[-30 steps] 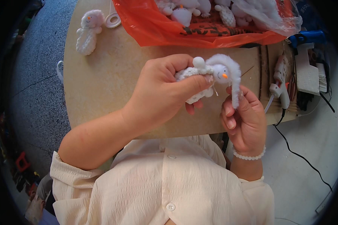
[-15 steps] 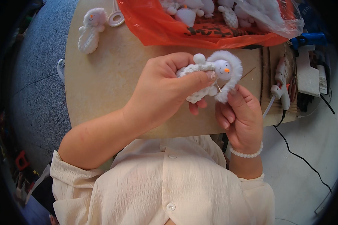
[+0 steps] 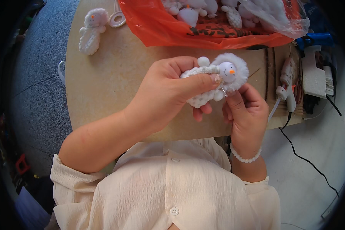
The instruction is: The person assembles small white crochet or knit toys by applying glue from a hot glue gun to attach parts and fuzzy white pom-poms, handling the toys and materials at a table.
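Observation:
My left hand (image 3: 163, 86) is closed around a small white snowman doll (image 3: 205, 99) with a knitted body, its thumb pressed just below the head. The doll lies on its side, its round white face with an orange nose towards the right. White fluffy trim (image 3: 239, 65) wraps around the head like a hood. At the trim's lower end, by the doll's neck, my right hand (image 3: 247, 113) pinches with thumb and forefinger. A thin shiny piece (image 3: 224, 92) shows there between the hands; its kind is unclear. My right fingertips are partly hidden behind the trim.
A similar finished-looking snowman doll (image 3: 90, 32) lies at the table's far left beside a white ring-shaped part (image 3: 117, 19). An orange plastic bag (image 3: 161, 36) with several white dolls fills the far side. To the right are a glue gun (image 3: 289, 76), a cord and a white block (image 3: 314, 73).
My right hand has brought the trim's loose lower end up and in against the doll's head and neck. The left hand holds the doll almost unmoved.

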### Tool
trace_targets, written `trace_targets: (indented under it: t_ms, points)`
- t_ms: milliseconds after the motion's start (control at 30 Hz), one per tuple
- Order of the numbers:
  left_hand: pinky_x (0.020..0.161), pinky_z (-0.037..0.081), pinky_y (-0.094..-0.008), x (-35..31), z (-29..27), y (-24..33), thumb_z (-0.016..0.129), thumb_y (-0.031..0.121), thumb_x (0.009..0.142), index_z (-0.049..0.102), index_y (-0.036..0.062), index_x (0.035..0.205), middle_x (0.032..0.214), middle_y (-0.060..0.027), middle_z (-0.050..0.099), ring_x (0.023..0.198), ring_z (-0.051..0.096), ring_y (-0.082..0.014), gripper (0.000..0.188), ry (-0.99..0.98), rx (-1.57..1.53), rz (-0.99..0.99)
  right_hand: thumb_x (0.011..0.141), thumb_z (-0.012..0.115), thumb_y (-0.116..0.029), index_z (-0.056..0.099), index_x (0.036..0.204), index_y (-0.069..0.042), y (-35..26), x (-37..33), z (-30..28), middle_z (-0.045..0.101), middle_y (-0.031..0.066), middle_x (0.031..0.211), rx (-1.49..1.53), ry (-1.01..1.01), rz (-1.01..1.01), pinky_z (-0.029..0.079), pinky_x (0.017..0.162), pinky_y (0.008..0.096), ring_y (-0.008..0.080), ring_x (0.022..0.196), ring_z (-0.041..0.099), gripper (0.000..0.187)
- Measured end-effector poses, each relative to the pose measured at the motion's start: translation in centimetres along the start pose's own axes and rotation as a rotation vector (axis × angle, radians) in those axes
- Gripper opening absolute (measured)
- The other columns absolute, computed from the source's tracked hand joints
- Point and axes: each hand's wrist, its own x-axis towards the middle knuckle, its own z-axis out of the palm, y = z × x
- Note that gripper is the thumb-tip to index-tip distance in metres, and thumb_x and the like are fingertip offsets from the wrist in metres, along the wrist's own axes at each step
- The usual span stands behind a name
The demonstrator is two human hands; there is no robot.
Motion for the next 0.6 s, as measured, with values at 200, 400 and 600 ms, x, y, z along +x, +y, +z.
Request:
trace_targets:
  t_ms: [200,400,600]
  points:
    - [0.043,0.047,-0.0247,0.0,0.4,0.2,0.064,0.017,0.088,0.062,0.0003,0.102,0.081,-0.0076,0.065,0.056,0.061,-0.0122,0.022,-0.024,-0.033,-0.044,0.089,0.067,-0.015,0.063,0.089,0.001,0.2,-0.1,0.0,0.059,-0.0031,0.069,-0.172,0.090,-0.119,0.038,0.052,0.0187,0.0031,0.058,0.047,0.016]
    - [0.041,0.047,-0.0236,0.0,0.5,0.4,0.062,0.017,0.089,0.060,-0.0013,0.102,0.081,-0.0082,0.065,0.055,0.061,-0.0116,0.022,-0.054,-0.107,-0.121,0.086,0.071,-0.015,0.062,0.085,0.001,0.8,-0.2,0.0,0.059,0.0007,0.065,-0.409,0.202,-0.300,0.041,0.052,0.0218,0.0065,0.057,0.049,0.018]
    - [0.036,0.047,-0.0241,-0.2,0.5,0.5,0.060,0.016,0.091,0.057,-0.0026,0.101,0.082,-0.0096,0.064,0.053,0.062,-0.0127,0.021,-0.109,-0.252,-0.246,0.080,0.074,-0.010,0.058,0.077,-0.003,1.4,-0.2,-0.3,0.054,0.0065,0.061,-0.817,0.287,-0.759,0.040,0.046,0.0295,0.0174,0.049,0.050,0.018]
